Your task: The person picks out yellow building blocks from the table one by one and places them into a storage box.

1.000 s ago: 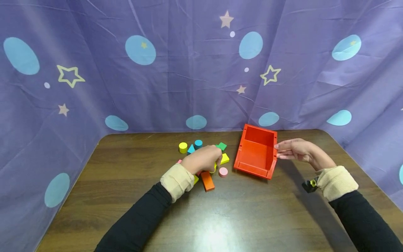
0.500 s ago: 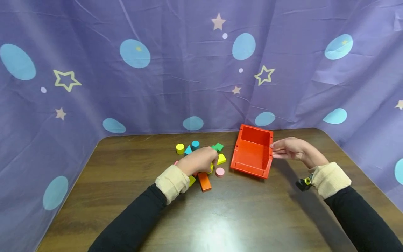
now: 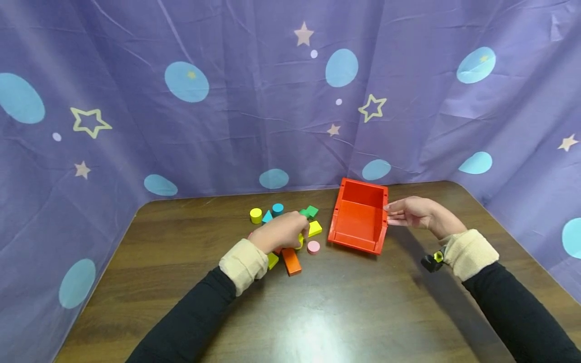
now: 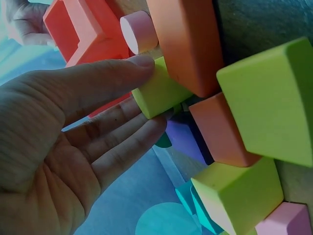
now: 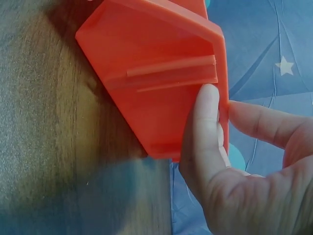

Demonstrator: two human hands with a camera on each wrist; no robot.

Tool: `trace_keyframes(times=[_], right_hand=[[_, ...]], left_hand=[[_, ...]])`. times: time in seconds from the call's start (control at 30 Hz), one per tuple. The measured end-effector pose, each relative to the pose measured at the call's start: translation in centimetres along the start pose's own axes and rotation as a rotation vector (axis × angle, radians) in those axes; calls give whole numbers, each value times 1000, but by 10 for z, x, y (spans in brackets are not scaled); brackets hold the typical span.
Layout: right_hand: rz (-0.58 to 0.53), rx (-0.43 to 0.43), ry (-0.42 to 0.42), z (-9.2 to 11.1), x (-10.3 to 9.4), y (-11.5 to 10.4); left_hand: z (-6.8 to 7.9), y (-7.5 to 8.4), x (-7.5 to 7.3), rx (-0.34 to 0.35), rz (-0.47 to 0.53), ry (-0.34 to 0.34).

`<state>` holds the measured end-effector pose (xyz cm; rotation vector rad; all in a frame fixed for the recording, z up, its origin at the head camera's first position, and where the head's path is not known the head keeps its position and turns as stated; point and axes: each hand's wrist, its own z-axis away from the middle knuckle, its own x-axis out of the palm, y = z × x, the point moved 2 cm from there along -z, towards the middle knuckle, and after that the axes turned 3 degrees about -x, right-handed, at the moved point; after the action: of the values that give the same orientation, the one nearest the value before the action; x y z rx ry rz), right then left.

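My left hand [image 3: 282,229] is over a group of coloured blocks left of the bin. Its thumb and fingers pinch a yellow-green block [image 4: 162,92] in the left wrist view, beside an orange block [image 4: 188,41]. Seen from the head, this hand mostly hides the pinched block. At the bin's right side, my right hand [image 3: 416,212] holds the red bin [image 3: 354,241] by its edge. In the right wrist view the thumb is at the rim and a finger rests on the outer side wall [image 5: 161,112].
Around the left hand lie a yellow cylinder [image 3: 256,216], a blue cylinder [image 3: 278,209], a blue triangle [image 3: 267,217], green blocks [image 3: 311,212], a yellow block [image 3: 315,229] and a pink disc [image 3: 313,247]. Behind the wooden table [image 3: 172,282] hangs a purple curtain [image 3: 236,136].
The whole head view has shifted slightly, moving table and bin leftward in the frame. Both hands stay at about the same places relative to the blocks and the bin.
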<state>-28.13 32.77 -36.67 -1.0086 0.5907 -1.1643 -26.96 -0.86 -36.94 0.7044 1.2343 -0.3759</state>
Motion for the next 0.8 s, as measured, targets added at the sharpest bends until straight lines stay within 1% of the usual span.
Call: trace_keyframes(times=[0.1,0.23,0.37,0.53,0.67,0.8], right_hand=[[-5,-8,-22,0,-1,1],[-15,-12,-34,-1,-1,2],[-23,-7,-25,-1,-1,3],[-32,-15,-32,-1,-2,4],[-32,-19,-42,-2,-3,4],[-38,-15,-31,-3,-3,5]], left_hand=[[0,0,0,-3,-8,2],[1,1,-2,-3,-47,31],[2,6,-10,11,-75,60],[7,16,-31,46,-96,103],[12,25,-50,89,-123,176],[14,37,-68,105,-97,223]])
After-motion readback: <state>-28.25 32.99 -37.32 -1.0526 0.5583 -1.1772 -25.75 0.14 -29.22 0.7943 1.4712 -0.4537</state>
